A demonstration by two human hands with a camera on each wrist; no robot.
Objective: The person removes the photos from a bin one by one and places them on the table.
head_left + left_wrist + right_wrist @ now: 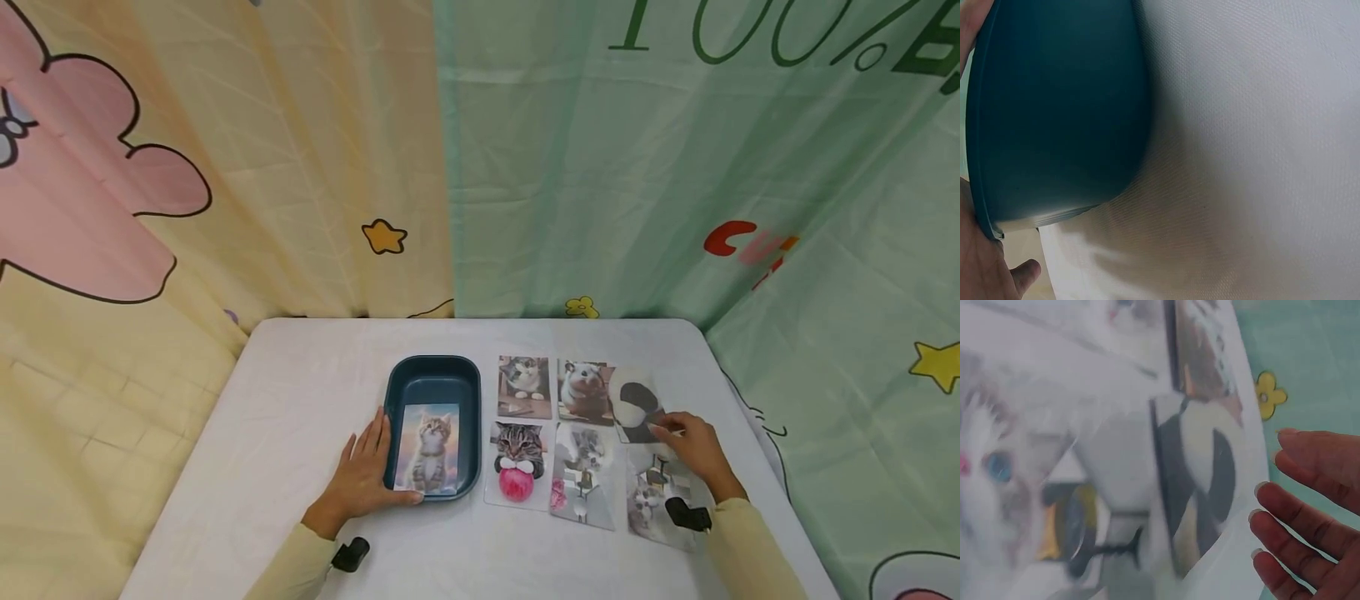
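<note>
My left hand rests against the near left side of a dark blue tray, thumb along its near edge and fingers fairly straight. In the left wrist view, the tray's outer wall fills the upper left. A kitten photo card lies inside the tray. Over at the right, my right hand is by the lower right corner of a black-and-white photo card. Its fingers look loosely extended in the right wrist view, with no card between them.
Beside the tray lie a grey-and-white cat card, a hamster card, a tabby card with a pink ball, a grey pet card and another pet card. Patterned curtains surround the white table.
</note>
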